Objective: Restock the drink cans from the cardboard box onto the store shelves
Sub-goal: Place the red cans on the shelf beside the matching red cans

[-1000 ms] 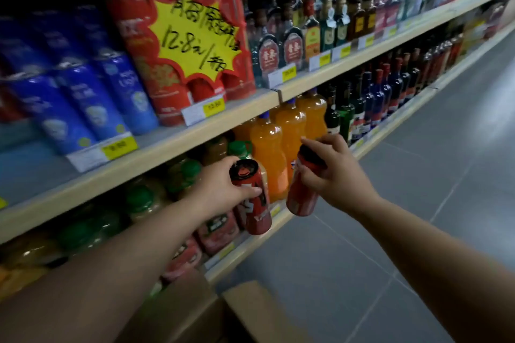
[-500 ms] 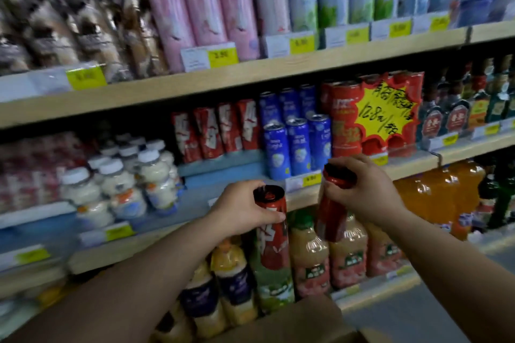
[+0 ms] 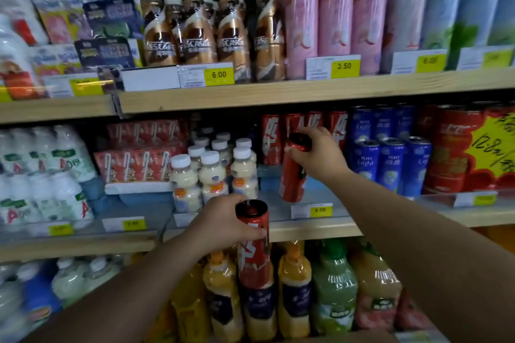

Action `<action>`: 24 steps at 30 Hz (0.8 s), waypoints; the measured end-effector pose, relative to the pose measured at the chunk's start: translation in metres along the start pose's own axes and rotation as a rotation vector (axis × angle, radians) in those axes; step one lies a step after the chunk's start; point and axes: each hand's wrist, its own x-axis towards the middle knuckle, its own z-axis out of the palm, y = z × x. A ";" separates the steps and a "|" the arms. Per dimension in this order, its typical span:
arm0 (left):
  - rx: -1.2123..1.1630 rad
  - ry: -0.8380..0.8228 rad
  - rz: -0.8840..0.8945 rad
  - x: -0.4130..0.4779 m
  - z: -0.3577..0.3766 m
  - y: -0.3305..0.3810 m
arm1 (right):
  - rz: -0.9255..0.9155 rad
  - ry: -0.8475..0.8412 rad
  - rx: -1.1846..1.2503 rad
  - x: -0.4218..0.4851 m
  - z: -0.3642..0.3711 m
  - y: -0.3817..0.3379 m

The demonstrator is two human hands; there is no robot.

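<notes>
My right hand (image 3: pixel 320 156) grips a tall red can (image 3: pixel 292 175) by its top and holds it over the front of the middle shelf (image 3: pixel 315 224), just ahead of a row of matching red cans (image 3: pixel 271 139) at the back. My left hand (image 3: pixel 223 225) holds a second red can (image 3: pixel 255 245) upright, lower down, in front of the shelf's edge. A strip of the cardboard box (image 3: pixel 348 338) shows at the bottom edge.
White-capped milk bottles (image 3: pixel 211 172) stand left of the red cans and blue cans (image 3: pixel 390 159) stand to the right. Juice bottles (image 3: pixel 331 287) fill the shelf below. Coffee bottles (image 3: pixel 195 28) and pink cans (image 3: pixel 334 19) line the upper shelf. A yellow sale sign (image 3: pixel 493 147) hangs far right.
My view has swung left and up along the shelves. Both hands rose with their cans, and the right can has reached over the middle shelf near the red can row.
</notes>
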 end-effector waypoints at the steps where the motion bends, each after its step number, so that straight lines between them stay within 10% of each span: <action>1: -0.006 0.002 -0.004 -0.002 -0.003 -0.005 | 0.010 -0.026 0.003 0.007 0.012 -0.004; 24: -0.066 0.049 -0.020 0.010 -0.007 -0.025 | 0.111 -0.121 -0.056 0.045 0.090 0.010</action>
